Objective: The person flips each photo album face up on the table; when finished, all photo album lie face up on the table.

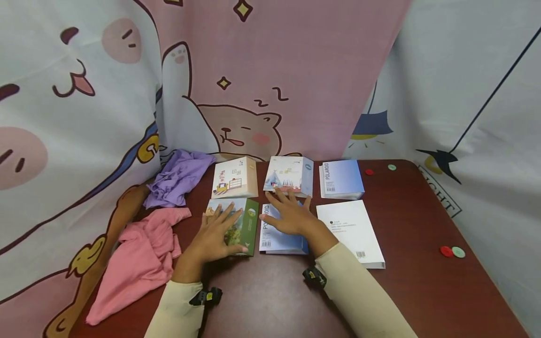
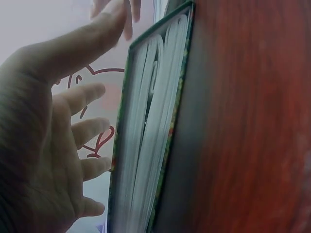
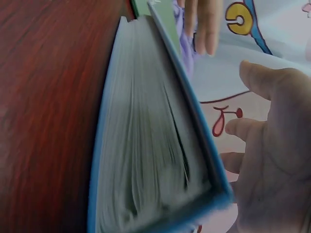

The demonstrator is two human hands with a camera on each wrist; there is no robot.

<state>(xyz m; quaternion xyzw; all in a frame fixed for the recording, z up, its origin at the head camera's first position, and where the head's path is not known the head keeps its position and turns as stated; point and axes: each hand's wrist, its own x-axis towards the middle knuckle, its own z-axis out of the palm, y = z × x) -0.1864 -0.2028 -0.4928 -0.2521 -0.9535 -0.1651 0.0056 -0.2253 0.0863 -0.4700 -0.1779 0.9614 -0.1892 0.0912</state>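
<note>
My left hand (image 1: 211,237) is spread over the green photo album (image 1: 249,230) at the front left of the group. Its fingertips lie over the cover; the left wrist view shows the fingers straight beside the album's page edges (image 2: 150,126). Above the blue POLAROID album (image 1: 281,241) in the front middle, my right hand (image 1: 291,217) spreads its fingers, their tips reaching the lower edge of the white tent-picture album (image 1: 291,173) behind. From the right wrist, the blue album's pages (image 3: 136,121) show, with the palm apart from the cover. Neither hand grips anything.
A cream album (image 1: 234,178) and another blue POLAROID album (image 1: 341,179) stand in the back row; a white album (image 1: 351,232) lies front right. Purple cloth (image 1: 179,178) and pink cloth (image 1: 139,258) lie left. Red (image 1: 445,251) and green discs (image 1: 458,252) lie right.
</note>
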